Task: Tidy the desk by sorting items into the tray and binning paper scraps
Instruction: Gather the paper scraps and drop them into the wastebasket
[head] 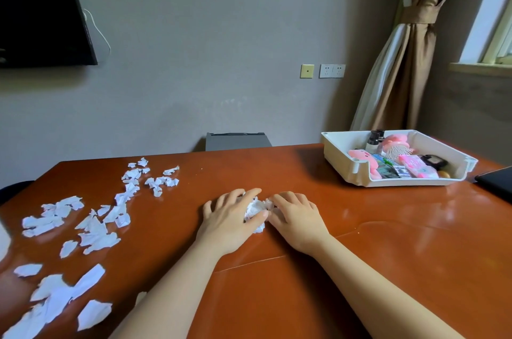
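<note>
Right of the paper wad (pixel 256 210), open surface (pixel 304 172) ran to the tray (pixel 340 169) at the edge; loose scraps (pixel 94 230) lay left of it. The left hand (pixel 230 216) and right hand (pixel 297 218) curled fingers (pixel 249 194) around the wad.

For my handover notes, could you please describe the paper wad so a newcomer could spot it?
On the brown desk, near its middle, the left hand and right hand meet. The paper wad lies between them: one bunched ball, unlike the loose scraps farther left.
</note>
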The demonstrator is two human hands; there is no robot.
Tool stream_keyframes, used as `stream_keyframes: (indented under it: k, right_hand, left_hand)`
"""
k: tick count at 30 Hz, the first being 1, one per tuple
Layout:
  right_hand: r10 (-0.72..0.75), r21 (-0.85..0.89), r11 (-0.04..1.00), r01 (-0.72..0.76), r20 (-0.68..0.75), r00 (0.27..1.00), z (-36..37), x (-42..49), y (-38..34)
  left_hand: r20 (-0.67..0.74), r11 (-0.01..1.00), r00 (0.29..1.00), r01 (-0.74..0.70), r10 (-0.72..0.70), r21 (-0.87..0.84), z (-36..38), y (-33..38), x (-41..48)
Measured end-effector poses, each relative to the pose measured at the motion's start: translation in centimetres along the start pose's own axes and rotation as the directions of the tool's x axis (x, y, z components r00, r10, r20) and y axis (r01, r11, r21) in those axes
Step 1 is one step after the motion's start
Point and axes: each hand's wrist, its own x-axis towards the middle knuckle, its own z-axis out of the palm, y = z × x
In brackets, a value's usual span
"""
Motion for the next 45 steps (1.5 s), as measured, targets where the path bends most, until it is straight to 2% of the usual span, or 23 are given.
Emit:
stream_keyframes:
  k: [4,10,16,19,24,28,33,37,45]
  right_hand:
    - [-0.011,0.008,1.0,0.011,-0.02,1.0,-0.2,-0.1,-0.1]
    - [-0.005,0.021,1.0,0.006,-0.076,0.997,0.0,0.4,0.0]
    - [0.045,0.196,0.98,-0.019,-0.129,0.991,-0.3,0.2,0.3]
    - [-0.009,0.235,0.971,0.033,-0.102,0.995,-0.5,-0.1,0.1]
    - [-0.172,0.144,0.974,0.176,-0.037,0.984,-0.8,-0.4,-0.4]
    - [-0.209,0.174,0.961,0.216,-0.056,0.976,-0.8,-0.2,-0.8]
    - [-0.154,0.132,0.978,0.16,-0.057,0.986,-0.8,0.3,-0.7]
    - [-0.079,0.169,0.982,0.089,-0.068,0.995,-0.7,0.1,-0.6]
    - [-0.027,0.15,0.988,0.038,-0.078,0.997,-0.9,0.0,-0.8]
  left_hand:
    - [0.047,0.996,0.995,-0.087,0.086,0.019,-0.1,0.1,0.1]
    - [-0.041,0.982,0.985,-0.168,0.165,-0.085,0.1,0.2,0.6]
    - [-0.133,0.983,0.985,-0.132,0.115,-0.13,0.2,0.1,0.7]
    - [-0.137,0.982,0.986,-0.114,0.093,-0.153,0.0,0.3,0.6]
    - [-0.143,0.986,0.986,-0.107,0.089,-0.125,0.1,0.4,0.5]
    - [-0.124,0.987,0.987,-0.118,0.105,-0.105,0.0,0.5,0.6]
    - [-0.122,0.985,0.985,-0.137,0.124,-0.102,0.1,0.4,0.5]
    - [-0.165,0.986,0.986,-0.062,0.036,-0.154,0.1,0.7,0.5]
    - [-0.376,0.962,0.923,-0.031,-0.077,-0.271,-0.5,0.4,0.2]
